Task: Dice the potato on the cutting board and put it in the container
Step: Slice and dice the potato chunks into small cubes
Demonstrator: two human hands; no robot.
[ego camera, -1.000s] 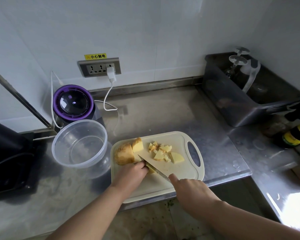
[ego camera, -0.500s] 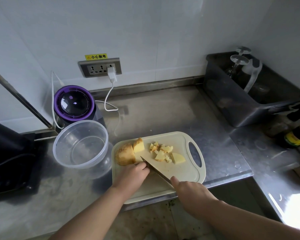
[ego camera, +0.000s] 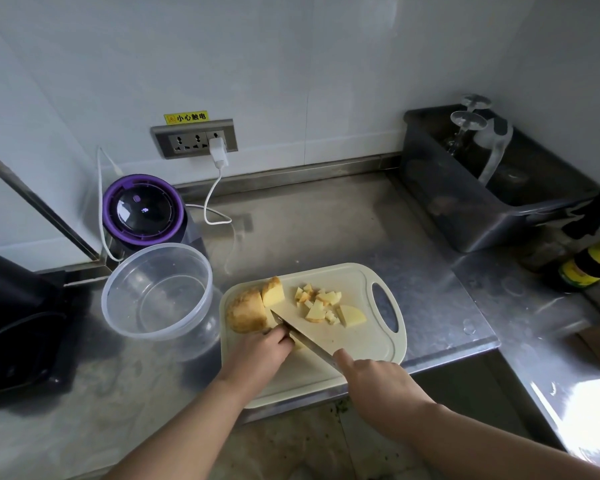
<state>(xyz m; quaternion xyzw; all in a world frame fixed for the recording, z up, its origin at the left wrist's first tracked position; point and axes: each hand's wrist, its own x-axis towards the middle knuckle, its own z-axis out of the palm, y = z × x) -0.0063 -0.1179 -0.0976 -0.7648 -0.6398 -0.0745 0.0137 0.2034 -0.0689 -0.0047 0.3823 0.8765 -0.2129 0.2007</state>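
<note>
Two hands work at the near end of the cutting board (ego camera: 361, 344). The right hand (ego camera: 378, 386) grips the knife (ego camera: 303, 337), its blade running diagonally up-left, tip close to the large unpeeled potato chunk (ego camera: 246, 311). The left hand (ego camera: 257, 351), fingers curled, pins a mostly hidden potato piece (ego camera: 297, 344) against the blade. Diced pieces (ego camera: 321, 304) lie mid-board. The board's near edge lies along the worktop's (ego camera: 326, 230) front edge, handle slot rightward. The clear container (ego camera: 156, 292) stands just beside its left edge; bare worktop opens behind.
</note>
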